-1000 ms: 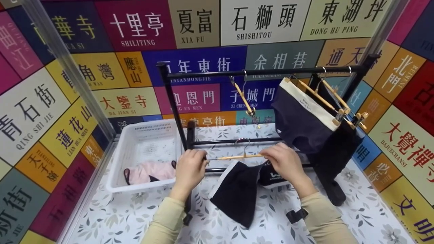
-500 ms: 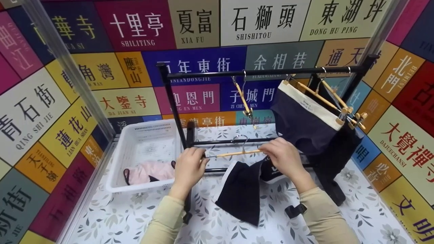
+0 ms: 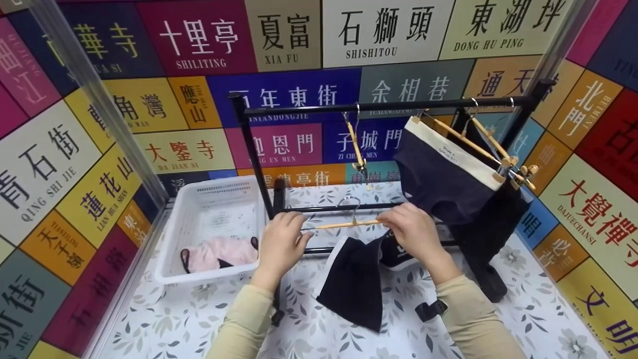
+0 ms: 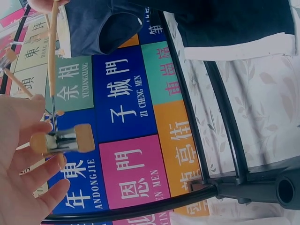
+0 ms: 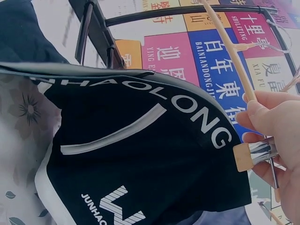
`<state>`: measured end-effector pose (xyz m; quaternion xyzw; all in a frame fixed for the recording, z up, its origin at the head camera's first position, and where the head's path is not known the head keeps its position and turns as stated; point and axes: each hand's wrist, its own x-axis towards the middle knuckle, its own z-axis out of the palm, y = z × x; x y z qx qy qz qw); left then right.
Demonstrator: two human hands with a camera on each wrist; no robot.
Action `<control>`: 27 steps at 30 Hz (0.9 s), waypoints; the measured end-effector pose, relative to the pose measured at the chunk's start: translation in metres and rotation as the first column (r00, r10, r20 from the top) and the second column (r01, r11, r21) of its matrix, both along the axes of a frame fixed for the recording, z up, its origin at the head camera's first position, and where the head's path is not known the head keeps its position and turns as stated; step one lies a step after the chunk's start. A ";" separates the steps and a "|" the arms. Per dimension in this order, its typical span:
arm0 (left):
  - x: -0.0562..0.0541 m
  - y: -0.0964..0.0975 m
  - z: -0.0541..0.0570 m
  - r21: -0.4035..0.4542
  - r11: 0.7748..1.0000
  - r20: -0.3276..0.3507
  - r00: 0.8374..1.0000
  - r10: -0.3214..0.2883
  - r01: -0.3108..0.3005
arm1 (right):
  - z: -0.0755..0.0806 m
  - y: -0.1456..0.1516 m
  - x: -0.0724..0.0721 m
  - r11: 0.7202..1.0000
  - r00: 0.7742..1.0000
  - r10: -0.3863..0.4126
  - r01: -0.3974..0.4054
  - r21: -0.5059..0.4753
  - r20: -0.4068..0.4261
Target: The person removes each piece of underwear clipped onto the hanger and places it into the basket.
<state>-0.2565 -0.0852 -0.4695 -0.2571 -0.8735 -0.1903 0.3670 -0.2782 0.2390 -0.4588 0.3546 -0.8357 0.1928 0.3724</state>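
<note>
Between my hands is a wooden clip hanger [image 3: 344, 225] with a metal hook. My right hand [image 3: 411, 232] pinches the bar near its right end. There a clip [image 5: 243, 157] sits at the waistband edge of black boxer briefs [image 3: 351, 284] with white lettering, which hang down and spread to the left. At the other end is my left hand [image 3: 284, 239], its fingers loosely bent around the left clip [image 4: 65, 140]. That clip has no cloth in it. The left part of the waistband hangs below the bar, apart from the left hand.
A black garment rack [image 3: 394, 106] stands behind my hands. A bare hanger [image 3: 355, 142] hangs mid-rail; dark briefs with a cream waistband [image 3: 451, 149] and another black garment [image 3: 503, 224] hang right. At left, a white basket [image 3: 167, 249] holds a pink garment [image 3: 219, 252].
The hanger and both hands have shifted slightly up and left. The black briefs have swung a little right since the first frame. My left thumb now stands further from the fingers.
</note>
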 end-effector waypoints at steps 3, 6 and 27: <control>0.001 0.003 0.000 -0.027 1.000 0.003 1.000 -0.005 0.005 | -0.002 -0.001 0.001 1.000 1.000 0.002 -0.002 0.001 0.008; 0.001 0.005 0.000 -0.047 0.999 0.011 1.000 -0.003 0.004 | -0.004 -0.002 0.002 1.000 1.000 -0.005 0.005 0.002 0.016; -0.004 0.011 -0.009 -0.075 0.997 -0.021 0.999 -0.031 0.029 | -0.010 -0.006 0.006 0.999 1.000 -0.016 0.017 -0.035 0.024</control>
